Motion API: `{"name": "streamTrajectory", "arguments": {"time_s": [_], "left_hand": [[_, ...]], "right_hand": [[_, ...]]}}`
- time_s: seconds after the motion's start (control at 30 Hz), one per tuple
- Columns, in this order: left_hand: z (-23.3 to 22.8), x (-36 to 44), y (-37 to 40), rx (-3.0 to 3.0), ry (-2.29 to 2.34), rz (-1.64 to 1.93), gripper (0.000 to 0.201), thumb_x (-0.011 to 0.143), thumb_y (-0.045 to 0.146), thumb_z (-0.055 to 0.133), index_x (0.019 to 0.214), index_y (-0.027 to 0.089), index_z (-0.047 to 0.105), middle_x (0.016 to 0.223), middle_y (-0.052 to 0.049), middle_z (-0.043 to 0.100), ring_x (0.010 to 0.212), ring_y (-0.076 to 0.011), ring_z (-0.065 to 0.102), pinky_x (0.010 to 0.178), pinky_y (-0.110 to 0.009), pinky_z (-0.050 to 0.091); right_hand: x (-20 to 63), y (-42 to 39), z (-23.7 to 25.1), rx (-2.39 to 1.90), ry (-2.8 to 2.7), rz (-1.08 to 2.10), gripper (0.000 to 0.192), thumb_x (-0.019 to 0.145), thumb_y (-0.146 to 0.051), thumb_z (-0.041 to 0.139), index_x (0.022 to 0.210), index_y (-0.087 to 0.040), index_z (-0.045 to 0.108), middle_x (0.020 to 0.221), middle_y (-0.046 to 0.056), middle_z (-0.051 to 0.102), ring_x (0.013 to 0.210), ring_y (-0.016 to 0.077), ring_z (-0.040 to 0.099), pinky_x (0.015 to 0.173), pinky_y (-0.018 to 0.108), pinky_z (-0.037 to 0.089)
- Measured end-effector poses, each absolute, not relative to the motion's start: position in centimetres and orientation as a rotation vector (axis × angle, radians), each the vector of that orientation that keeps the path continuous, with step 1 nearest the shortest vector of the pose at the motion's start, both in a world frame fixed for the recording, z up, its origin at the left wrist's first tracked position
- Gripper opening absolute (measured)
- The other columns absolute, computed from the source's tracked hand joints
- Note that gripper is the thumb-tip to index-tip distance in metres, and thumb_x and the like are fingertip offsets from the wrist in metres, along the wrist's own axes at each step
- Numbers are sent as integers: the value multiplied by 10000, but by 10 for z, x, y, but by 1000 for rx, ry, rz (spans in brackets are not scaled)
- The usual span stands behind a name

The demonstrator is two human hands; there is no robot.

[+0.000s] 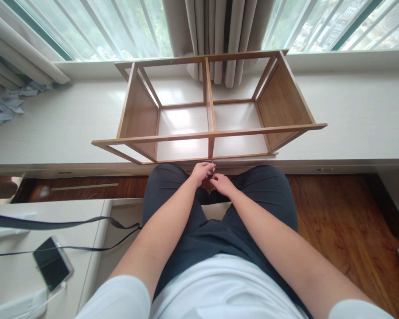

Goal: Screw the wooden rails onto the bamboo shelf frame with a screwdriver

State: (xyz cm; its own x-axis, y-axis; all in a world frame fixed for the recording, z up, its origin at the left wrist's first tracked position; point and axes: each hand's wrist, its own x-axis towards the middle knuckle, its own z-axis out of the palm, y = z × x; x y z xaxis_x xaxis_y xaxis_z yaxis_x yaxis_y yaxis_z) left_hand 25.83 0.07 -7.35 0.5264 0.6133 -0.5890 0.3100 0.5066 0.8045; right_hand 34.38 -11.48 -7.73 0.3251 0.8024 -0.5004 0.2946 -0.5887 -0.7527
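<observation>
A brown wooden frame [213, 106] with solid end panels and a middle divider lies on a white ledge in front of me. Just below its near edge, between my knees, my left hand [202, 172] pinches a small thin light-coloured piece [213, 165], too small to name. Close beside it, slightly lower and to the right, is my right hand [222, 183]. Its fingers are curled together, and whatever they may hold is hidden. Neither hand visibly touches the frame.
The white ledge [352, 106] runs beneath windows and grey curtains [219, 40]. Crumpled papers [3, 106] lie at far left. On a white cabinet [83, 217] at lower left are a phone [53, 263] with a cable and black straps [69, 223]. Wooden floor [332, 230] shows at right.
</observation>
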Motion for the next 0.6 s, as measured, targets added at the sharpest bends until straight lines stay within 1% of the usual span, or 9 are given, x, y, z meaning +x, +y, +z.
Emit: {"name": "streamTrajectory", "arguments": {"time_s": [0.27,0.6], "left_hand": [[-74,259,0,1068,1046,230,203,755,272,689,884,142,775,832,-71,715,531,-52,452,469,-167,295],[-79,259,2,1047,1038,257,203,767,267,702,898,128,773,796,-66,697,517,-48,461,452,-162,297]], "right_hand": [[345,-113,-71,-2015,-990,1115,119,837,-220,530,767,-208,626,606,-11,642,600,173,603,615,259,398],[343,-115,-60,-1947,-1039,907,159,838,-279,504,750,-226,625,638,-22,607,629,167,546,612,248,354]]}}
